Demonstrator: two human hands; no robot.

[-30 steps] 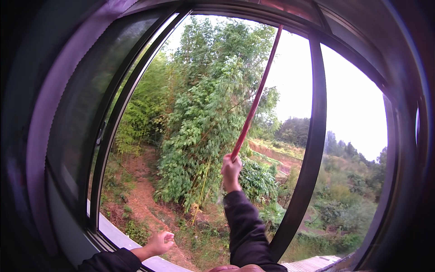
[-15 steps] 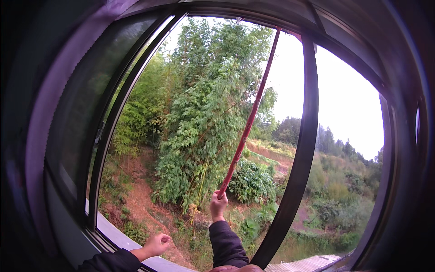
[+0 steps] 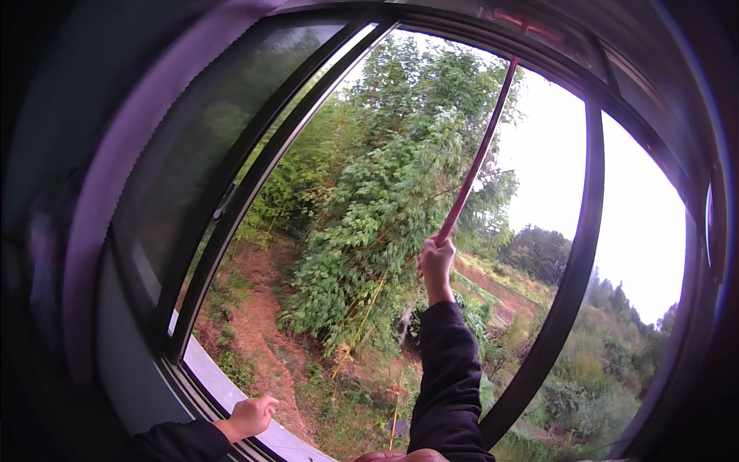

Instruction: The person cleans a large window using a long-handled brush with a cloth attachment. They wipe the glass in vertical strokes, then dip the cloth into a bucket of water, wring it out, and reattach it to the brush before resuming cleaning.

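Observation:
My right hand [image 3: 436, 266] is closed around the lower end of a long red pole [image 3: 482, 156], with the arm in its dark sleeve stretched up through the open window. The pole leans up and to the right. Its top passes beyond the upper window frame, where a red crosspiece [image 3: 526, 28] shows dimly through the upper pane. Low on the left, my left hand [image 3: 251, 418] hovers over the window sill [image 3: 206, 373], fingers loosely curled, with nothing seen in them.
A dark upright window bar [image 3: 588, 189] stands right of my raised arm. On the left are a sliding sash [image 3: 259, 160] with a latch and a purple curtain edge [image 3: 138, 142]. Outside rise leafy trees [image 3: 408, 146] and a reddish dirt slope [image 3: 265, 316].
My right hand has gone higher with the pole, pushing it further up past the frame. My left hand has shifted slightly left and down. The whole view has tilted and swung left.

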